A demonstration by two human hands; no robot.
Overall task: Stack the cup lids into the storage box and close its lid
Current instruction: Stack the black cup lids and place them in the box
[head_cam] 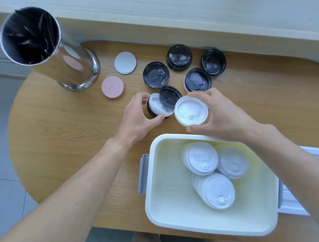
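1. Just beyond the far rim of the cream rectangular plastic storage box [151,206], the right hand [218,116] pinches a white round plastic cup lid [191,110] by its edge between thumb and fingers.
2. Left of it, the left hand [136,118] grips a small stack of mixed black and white lids [158,106] on the wooden table [61,137].
3. Inside the open box lie three white lid stacks [211,172].
4. Farther off, four black lids [155,74] rest apart.
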